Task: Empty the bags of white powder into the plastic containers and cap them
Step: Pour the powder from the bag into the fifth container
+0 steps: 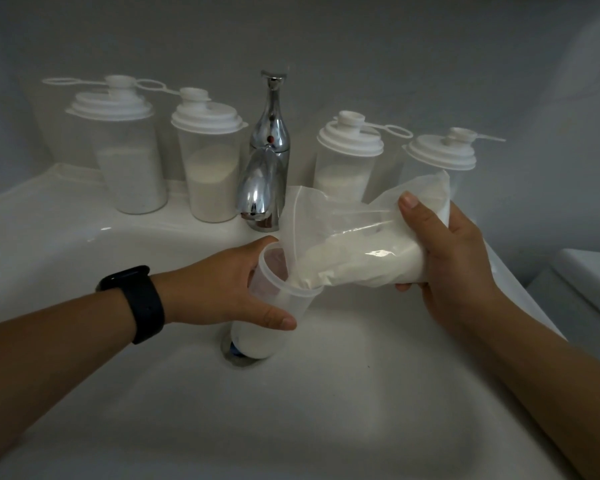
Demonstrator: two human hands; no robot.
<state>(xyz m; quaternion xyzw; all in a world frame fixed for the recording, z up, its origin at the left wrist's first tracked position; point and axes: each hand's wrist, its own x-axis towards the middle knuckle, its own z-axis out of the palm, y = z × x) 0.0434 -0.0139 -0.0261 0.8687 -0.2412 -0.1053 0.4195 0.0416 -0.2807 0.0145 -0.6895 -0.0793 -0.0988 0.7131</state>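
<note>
Here, left hand (234, 289) gripping open container (274, 306), right hand (454, 258) clutching tilted powder bag (354, 251) at its rim

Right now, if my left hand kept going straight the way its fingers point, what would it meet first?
The left hand already grips the open container, so that blocks it at once. Past it, the line runs right toward the powder bag held by the right hand, though depth there is hard to judge.

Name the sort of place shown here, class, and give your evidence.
Probably a bathroom or washroom: a white basin with a drain, a chrome tap behind it, and a plain wall close behind.
</note>
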